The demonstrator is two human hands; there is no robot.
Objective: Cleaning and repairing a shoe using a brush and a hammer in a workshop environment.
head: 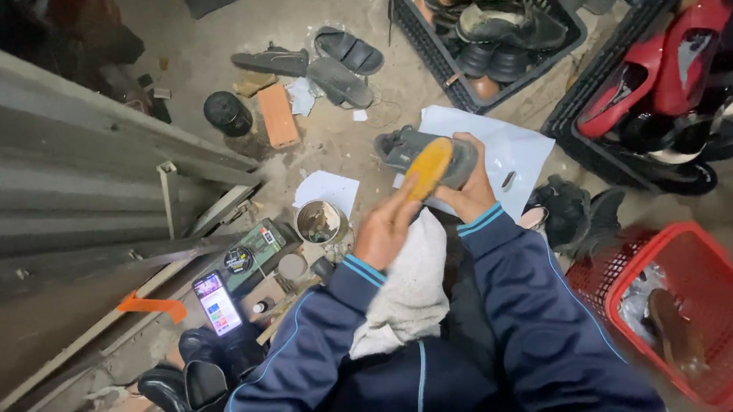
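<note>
You sit over a bare concrete floor [323, 8] strewn with footwear. Along its left edge lies a stack of grey metal sheets [56, 189]. At the top edge stands a black crate [434, 56] packed with dark shoes, and at the right edge a second black crate [584, 132] holds red and black heels. In the bottom right corner sits a red basket [714, 296] with one brown sandal [672, 332] inside.

A white sheet [510, 152] is spread on the floor in the middle. Above it your right hand [470, 194] is closed around a grey shoe [409, 148], gripping it from below with the yellow insole [428, 166] facing up. Your left hand [384, 228] lies against the near end of that insole, fingers pressed to it; whether they pinch it you cannot tell from here. A pale cloth [409, 291] lies across your lap, under both wrists.

Just right of the sheet lies a pair of black shoes [571, 208]. Toward the top edge two dark sandals [344, 65] lie beside an orange brick [278, 114] and a black jar [228, 113].

Left of your left hand stands an open tin [320, 223], with a green box [248, 256] next to it. Nearer the bottom left corner a lit phone [218, 303] lies face up, with black shoes [183, 383] below it.
</note>
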